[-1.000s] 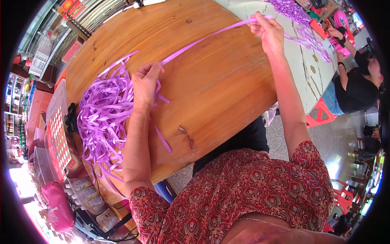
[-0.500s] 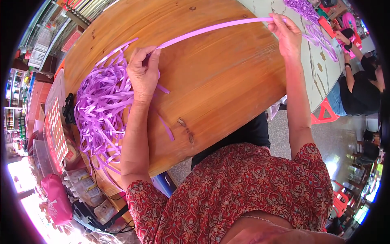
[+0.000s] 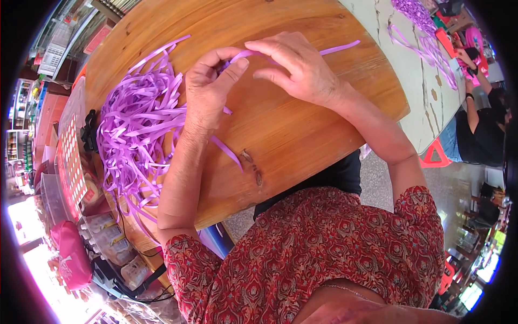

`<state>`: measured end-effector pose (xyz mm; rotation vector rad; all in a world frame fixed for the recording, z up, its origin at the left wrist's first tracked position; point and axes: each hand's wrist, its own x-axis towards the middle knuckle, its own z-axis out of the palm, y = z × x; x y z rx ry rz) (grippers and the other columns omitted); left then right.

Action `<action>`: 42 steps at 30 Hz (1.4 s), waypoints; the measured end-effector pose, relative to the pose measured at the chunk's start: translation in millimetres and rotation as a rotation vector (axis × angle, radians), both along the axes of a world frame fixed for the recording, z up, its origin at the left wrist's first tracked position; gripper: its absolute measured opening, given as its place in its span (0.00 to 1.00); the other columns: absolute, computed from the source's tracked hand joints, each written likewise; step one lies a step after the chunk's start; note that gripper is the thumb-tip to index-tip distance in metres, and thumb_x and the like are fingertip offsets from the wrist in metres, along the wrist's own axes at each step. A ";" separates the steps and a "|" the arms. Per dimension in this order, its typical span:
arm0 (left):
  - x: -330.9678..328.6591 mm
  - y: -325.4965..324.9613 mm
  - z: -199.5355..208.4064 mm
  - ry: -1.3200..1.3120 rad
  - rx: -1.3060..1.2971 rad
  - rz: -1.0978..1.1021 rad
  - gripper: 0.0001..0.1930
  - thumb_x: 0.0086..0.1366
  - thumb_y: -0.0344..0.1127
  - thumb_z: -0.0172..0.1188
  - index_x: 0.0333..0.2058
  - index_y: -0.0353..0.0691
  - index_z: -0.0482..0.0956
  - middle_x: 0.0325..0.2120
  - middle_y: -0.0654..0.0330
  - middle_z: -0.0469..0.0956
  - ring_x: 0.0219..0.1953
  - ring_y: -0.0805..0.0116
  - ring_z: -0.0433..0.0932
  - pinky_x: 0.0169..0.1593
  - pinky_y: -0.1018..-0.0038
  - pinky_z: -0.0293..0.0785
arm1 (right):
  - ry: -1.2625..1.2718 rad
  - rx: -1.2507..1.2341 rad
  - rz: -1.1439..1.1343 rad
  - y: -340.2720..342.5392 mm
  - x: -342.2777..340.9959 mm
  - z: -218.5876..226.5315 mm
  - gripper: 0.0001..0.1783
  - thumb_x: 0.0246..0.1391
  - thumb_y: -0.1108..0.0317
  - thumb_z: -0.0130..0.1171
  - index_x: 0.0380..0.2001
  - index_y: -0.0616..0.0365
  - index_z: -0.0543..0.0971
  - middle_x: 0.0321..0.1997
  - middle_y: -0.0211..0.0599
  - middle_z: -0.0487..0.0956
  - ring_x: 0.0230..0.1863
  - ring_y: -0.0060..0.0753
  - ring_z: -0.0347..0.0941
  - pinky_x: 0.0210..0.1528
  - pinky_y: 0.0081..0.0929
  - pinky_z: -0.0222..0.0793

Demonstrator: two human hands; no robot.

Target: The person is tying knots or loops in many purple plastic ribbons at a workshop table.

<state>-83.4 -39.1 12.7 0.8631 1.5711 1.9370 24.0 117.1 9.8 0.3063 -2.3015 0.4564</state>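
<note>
Two hands over round wooden worktop [image 3: 302, 135]: left hand [image 3: 208, 89] and right hand [image 3: 294, 65] both pinch one purple ribbon strip [image 3: 337, 49]. One tangled purple ribbon pile [image 3: 137, 129] lies beside left hand.

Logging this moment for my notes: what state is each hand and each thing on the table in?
left hand: pinching the purple strip
right hand: fingers closed on the same strip
purple strip: held between both hands, its end lying on the wooden table
pile of purple strips: loose and tangled
</note>
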 end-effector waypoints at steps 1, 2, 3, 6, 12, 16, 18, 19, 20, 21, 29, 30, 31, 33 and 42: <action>1.6 0.5 0.3 -0.003 0.000 0.003 0.11 0.56 0.20 0.60 0.39 0.34 0.76 0.30 0.68 0.75 0.30 0.83 0.69 0.37 0.87 0.67 | -0.018 -0.085 0.010 0.2 -0.1 -2.2 0.21 0.44 0.71 0.64 0.45 0.55 0.75 0.40 0.34 0.77 0.39 0.34 0.73 0.41 0.28 0.67; 2.9 1.2 1.0 0.030 0.023 -0.024 0.13 0.56 0.20 0.60 0.41 0.34 0.75 0.32 0.67 0.75 0.32 0.82 0.70 0.39 0.86 0.68 | -0.035 -0.169 0.022 0.9 -0.5 -2.7 0.18 0.46 0.73 0.63 0.43 0.57 0.76 0.37 0.35 0.78 0.37 0.32 0.74 0.38 0.26 0.69; 3.3 1.1 1.1 0.063 0.047 -0.051 0.16 0.56 0.19 0.59 0.44 0.35 0.73 0.33 0.66 0.74 0.33 0.80 0.71 0.41 0.85 0.68 | -0.037 -0.168 0.026 3.0 -0.3 -2.4 0.18 0.46 0.73 0.63 0.43 0.57 0.76 0.37 0.35 0.78 0.37 0.32 0.74 0.38 0.26 0.69; 0.7 0.7 -1.8 0.148 -0.035 -0.085 0.18 0.56 0.19 0.59 0.46 0.36 0.71 0.33 0.66 0.73 0.33 0.80 0.71 0.40 0.85 0.69 | -0.050 -0.332 0.085 9.2 2.5 -1.6 0.12 0.51 0.77 0.58 0.41 0.59 0.76 0.31 0.35 0.78 0.32 0.26 0.75 0.34 0.20 0.70; -0.4 3.6 -10.2 0.248 -0.127 -0.017 0.14 0.57 0.22 0.59 0.42 0.36 0.74 0.27 0.68 0.72 0.30 0.83 0.69 0.34 0.86 0.67 | -0.276 -0.732 0.161 13.9 6.6 -2.9 0.09 0.57 0.73 0.52 0.40 0.61 0.76 0.28 0.29 0.78 0.29 0.18 0.73 0.34 0.15 0.69; -2.8 1.3 -7.9 0.338 -0.260 -0.023 0.07 0.59 0.26 0.59 0.37 0.35 0.77 0.22 0.69 0.71 0.26 0.83 0.68 0.30 0.86 0.65 | -0.577 -0.951 0.217 25.8 14.2 10.0 0.11 0.58 0.70 0.51 0.42 0.59 0.77 0.25 0.27 0.76 0.24 0.14 0.65 0.27 0.12 0.61; -4.5 -0.1 -10.2 0.363 -0.212 -0.017 0.04 0.61 0.29 0.57 0.32 0.34 0.78 0.19 0.70 0.70 0.24 0.83 0.67 0.28 0.85 0.64 | -0.669 -0.949 0.242 32.3 19.4 14.8 0.11 0.58 0.69 0.51 0.43 0.59 0.77 0.25 0.26 0.75 0.22 0.12 0.62 0.25 0.12 0.58; -6.5 -1.1 -11.4 0.363 -0.212 -0.016 0.04 0.61 0.29 0.57 0.32 0.34 0.78 0.19 0.70 0.70 0.24 0.83 0.67 0.28 0.85 0.64 | -0.673 -0.972 0.216 35.5 23.7 17.0 0.11 0.58 0.69 0.51 0.43 0.59 0.77 0.24 0.26 0.74 0.22 0.12 0.61 0.25 0.12 0.57; -9.0 -0.5 -12.8 0.352 -0.204 -0.023 0.05 0.61 0.29 0.57 0.32 0.35 0.78 0.19 0.70 0.71 0.23 0.83 0.67 0.28 0.84 0.64 | -0.675 -0.994 0.186 40.0 28.8 18.4 0.11 0.58 0.70 0.51 0.43 0.58 0.77 0.24 0.25 0.74 0.22 0.12 0.60 0.24 0.13 0.56; -11.3 -0.6 -12.7 0.340 -0.196 -0.030 0.05 0.61 0.30 0.56 0.32 0.35 0.78 0.19 0.70 0.71 0.23 0.83 0.67 0.28 0.84 0.64 | -0.674 -0.993 0.183 44.8 33.3 18.8 0.11 0.58 0.70 0.51 0.43 0.58 0.77 0.24 0.25 0.74 0.22 0.12 0.60 0.24 0.13 0.56; -54.7 -20.5 -10.8 0.964 -0.638 0.202 0.05 0.57 0.31 0.57 0.29 0.37 0.79 0.23 0.61 0.75 0.30 0.69 0.73 0.34 0.74 0.69 | -0.463 -0.974 -0.005 89.5 72.0 12.8 0.11 0.57 0.70 0.53 0.42 0.59 0.77 0.26 0.26 0.75 0.25 0.13 0.62 0.28 0.12 0.57; -57.4 -20.6 -10.4 1.462 -0.681 0.354 0.04 0.55 0.31 0.58 0.28 0.38 0.79 0.26 0.59 0.76 0.33 0.63 0.74 0.37 0.68 0.70 | -0.461 -0.978 -0.011 90.6 74.2 12.7 0.11 0.57 0.70 0.53 0.42 0.59 0.77 0.26 0.26 0.75 0.25 0.13 0.62 0.28 0.12 0.57; -55.8 -16.9 -12.9 1.463 -0.678 0.347 0.04 0.55 0.31 0.58 0.28 0.38 0.79 0.26 0.59 0.76 0.33 0.63 0.74 0.37 0.68 0.70 | -0.441 -0.942 0.001 91.4 76.1 12.5 0.11 0.57 0.70 0.53 0.43 0.59 0.77 0.26 0.26 0.75 0.26 0.12 0.62 0.29 0.12 0.58; -43.9 -7.2 -18.4 1.585 -0.596 0.492 0.10 0.52 0.31 0.59 0.34 0.38 0.77 0.35 0.55 0.74 0.40 0.57 0.72 0.44 0.61 0.67 | -0.423 -0.910 0.018 87.5 75.0 14.0 0.11 0.57 0.70 0.53 0.43 0.59 0.77 0.26 0.26 0.75 0.26 0.12 0.63 0.30 0.12 0.59; 58.2 61.6 7.8 0.222 -0.056 -0.194 0.12 0.63 0.34 0.54 0.43 0.35 0.73 0.32 0.59 0.76 0.35 0.68 0.76 0.40 0.74 0.71 | -0.469 -0.880 0.169 46.2 69.2 32.3 0.14 0.57 0.71 0.53 0.47 0.58 0.75 0.30 0.25 0.75 0.30 0.14 0.66 0.34 0.13 0.63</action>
